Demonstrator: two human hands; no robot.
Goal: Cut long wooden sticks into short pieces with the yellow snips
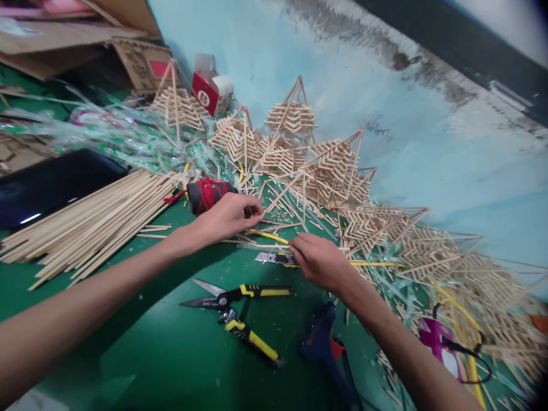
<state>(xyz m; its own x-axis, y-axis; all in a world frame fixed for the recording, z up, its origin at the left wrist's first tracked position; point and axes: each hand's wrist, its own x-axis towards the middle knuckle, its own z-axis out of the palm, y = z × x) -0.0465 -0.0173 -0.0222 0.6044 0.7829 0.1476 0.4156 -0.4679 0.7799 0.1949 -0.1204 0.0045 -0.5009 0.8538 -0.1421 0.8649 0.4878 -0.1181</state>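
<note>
My left hand [233, 216] is closed, thumb and fingertips pinched at the lower end of a thin wooden stick frame [283, 193]. The frame's sticks meet at a raised point, and one leg comes down close to my right fingers. Fingers curled together, my right hand [319, 258] is low over the table; what it grips is hidden. A yellow cord [269, 234] runs under it and comes out on the other side. Just beside the right fingers lies a utility knife [274, 258], partly covered by that hand. A black roll wound with red string [209, 194] is behind my left hand.
Open pruning shears [233, 297] and a blue glue gun [321, 337] lie on the green table [171, 354]. Long wooden sticks [103, 222] are bundled at left beside a dark tablet-like slab [60, 180]. Several stick pyramids [293, 117] line the blue wall. A purple object [439, 345] sits right.
</note>
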